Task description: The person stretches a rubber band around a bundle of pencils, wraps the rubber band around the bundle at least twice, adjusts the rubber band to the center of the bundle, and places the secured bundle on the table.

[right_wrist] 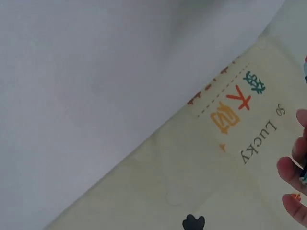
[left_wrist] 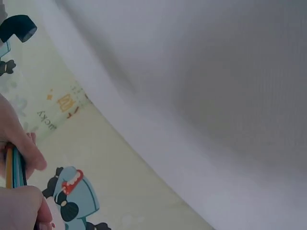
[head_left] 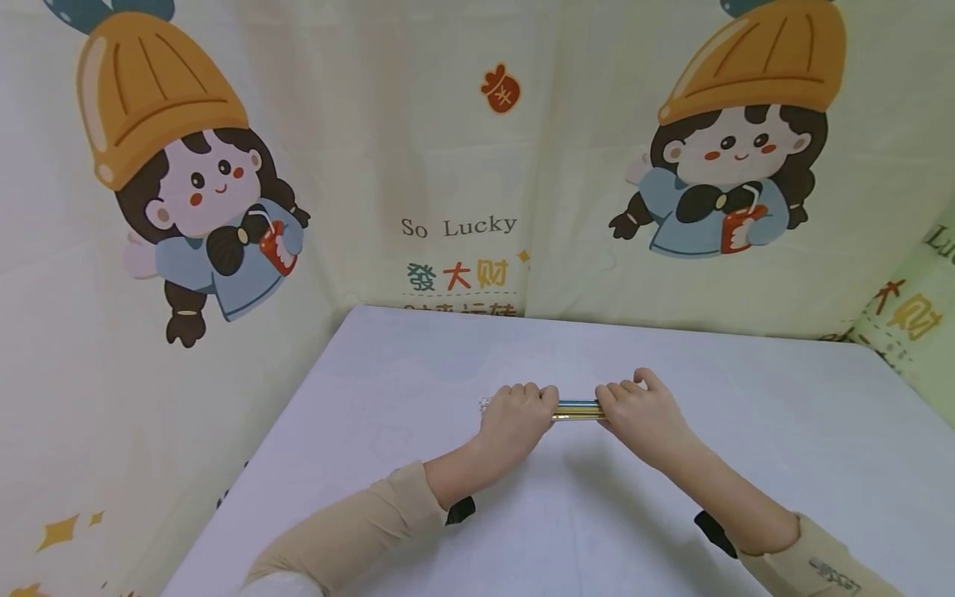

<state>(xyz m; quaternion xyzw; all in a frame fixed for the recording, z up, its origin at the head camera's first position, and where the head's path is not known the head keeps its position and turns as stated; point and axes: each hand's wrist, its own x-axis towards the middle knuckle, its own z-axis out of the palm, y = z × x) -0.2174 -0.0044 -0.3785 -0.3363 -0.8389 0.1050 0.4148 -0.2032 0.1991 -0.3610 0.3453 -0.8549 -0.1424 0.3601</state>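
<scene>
Blue and yellow in the head view, gripping a bundle of slim sticks (head_left: 577, 409) at two places. Curling the left hand (head_left: 520, 419) round one portion, leaving clear tips poking out just past the knuckles. Curling the right hand (head_left: 642, 419) round the other, pointing one digit upward above the fist. Closing each grip narrowly on the sticks, baring only a short stretch between them. Holding the bundle roughly level and, judging by the shadows, above the white counter (head_left: 403, 381). Facing a printed cloth (head_left: 440, 124) behind.

In the left wrist view, showing orange, blue and dark lengths at the left edge, running between parts of both hands. Leaving much of the hold outside the picture.

In the right wrist view, catching only a few fingertips (right_wrist: 289, 171) at the right edge, beside a small dark end of something. Not telling from this angle how tightly the grip is closing.

Seemingly steadying or lining up the bundle as the step in hand. For the next move, probably calling for a firm hold on one end before loosening the other, and for guarding against sticks slipping or fanning out.
</scene>
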